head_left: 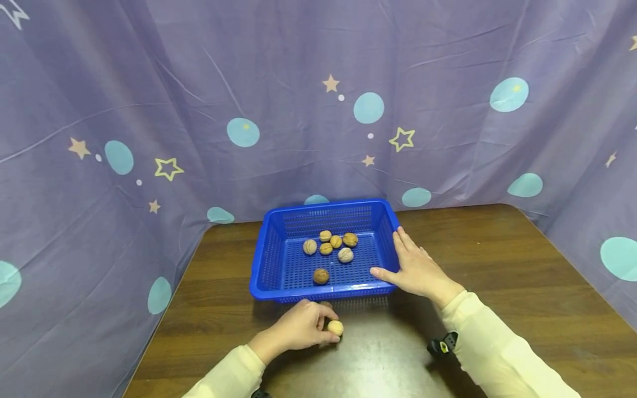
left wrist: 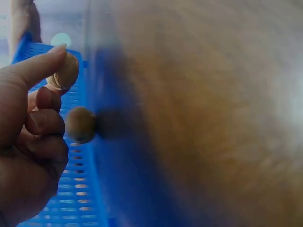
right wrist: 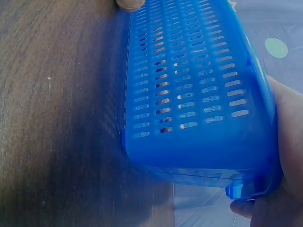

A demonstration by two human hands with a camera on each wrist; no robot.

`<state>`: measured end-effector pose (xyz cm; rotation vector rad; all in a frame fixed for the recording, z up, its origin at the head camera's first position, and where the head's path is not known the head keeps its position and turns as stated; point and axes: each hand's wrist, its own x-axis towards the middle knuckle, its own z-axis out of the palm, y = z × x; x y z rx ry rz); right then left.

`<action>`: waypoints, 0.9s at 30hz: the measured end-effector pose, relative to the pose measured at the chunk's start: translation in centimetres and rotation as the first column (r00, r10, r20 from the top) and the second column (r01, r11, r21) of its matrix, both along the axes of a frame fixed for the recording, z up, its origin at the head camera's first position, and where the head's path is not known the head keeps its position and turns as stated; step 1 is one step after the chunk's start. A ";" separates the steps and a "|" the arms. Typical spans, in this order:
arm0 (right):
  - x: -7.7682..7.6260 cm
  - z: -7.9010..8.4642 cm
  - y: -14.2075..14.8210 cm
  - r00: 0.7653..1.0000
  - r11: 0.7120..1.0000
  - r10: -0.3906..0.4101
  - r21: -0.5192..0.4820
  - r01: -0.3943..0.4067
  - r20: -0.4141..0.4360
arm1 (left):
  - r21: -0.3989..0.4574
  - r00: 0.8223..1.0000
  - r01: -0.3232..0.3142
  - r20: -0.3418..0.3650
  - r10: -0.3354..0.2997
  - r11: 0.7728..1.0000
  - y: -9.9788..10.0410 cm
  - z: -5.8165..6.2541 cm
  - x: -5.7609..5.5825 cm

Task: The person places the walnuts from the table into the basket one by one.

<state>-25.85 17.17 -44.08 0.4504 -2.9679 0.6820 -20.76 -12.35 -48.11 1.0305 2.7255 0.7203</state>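
Observation:
My left hand (head_left: 304, 326) pinches a pale walnut (head_left: 335, 328) between thumb and fingers, in front of the basket. The same walnut (left wrist: 65, 73) shows at the fingertips in the left wrist view. Beside that hand, a second, browner walnut (left wrist: 80, 125) is close to the basket wall; the hand mostly hides it in the head view. Several walnuts, among them a dark one (head_left: 320, 276) near the front, lie inside the blue plastic basket (head_left: 318, 293). At its right front corner my right hand (head_left: 418, 270) rests against the rim, fingers stretched along the right side.
The basket stands on a brown wooden table (head_left: 497, 265), near its back edge. Behind and at both sides hangs a purple curtain (head_left: 298, 83) with stars and blue dots. A black wrist device (head_left: 442, 345) sits under the right sleeve.

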 end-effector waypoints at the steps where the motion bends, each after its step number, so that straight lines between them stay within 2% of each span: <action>1: 0.0 0.0 0.0 1.000 1.000 0.000 0.001 0.000 0.000 | 0.006 1.000 0.005 -0.007 -0.005 1.000 0.0 0.4 0.1; 4: 0.0 0.1 0.0 1.000 1.000 -0.003 0.002 0.003 -0.001 | 0.043 0.998 0.048 -0.039 -0.046 0.998 0.2 2.1 0.5; 8: 0.0 0.1 0.1 1.000 1.000 -0.003 -0.003 0.003 0.002 | 0.143 0.993 0.105 -0.076 -0.095 0.984 0.2 4.7 0.8; 12: 0.0 0.1 0.0 1.000 1.000 -0.001 -0.003 0.001 -0.005 | 0.261 0.992 0.099 -0.098 -0.076 0.960 -0.2 7.5 0.2; 15: 0.0 0.0 0.0 1.000 1.000 0.000 -0.002 0.000 -0.011 | 0.309 0.995 0.060 -0.089 -0.034 0.949 -0.9 9.4 -0.9; 20: 0.0 -0.1 -0.1 1.000 1.000 -0.002 0.005 0.002 -0.008 | 0.326 0.999 -0.024 -0.035 0.037 0.945 -2.2 12.2 -3.4; 23: 0.0 -0.1 -0.1 1.000 1.000 -0.003 0.006 0.003 -0.001 | 0.330 0.998 -0.061 -0.008 0.067 0.942 -2.8 13.7 -5.2; 27: 0.1 0.0 -0.1 1.000 1.000 -0.002 0.003 0.002 0.003 | 0.321 0.993 -0.116 0.006 0.121 0.940 -3.4 15.1 -8.1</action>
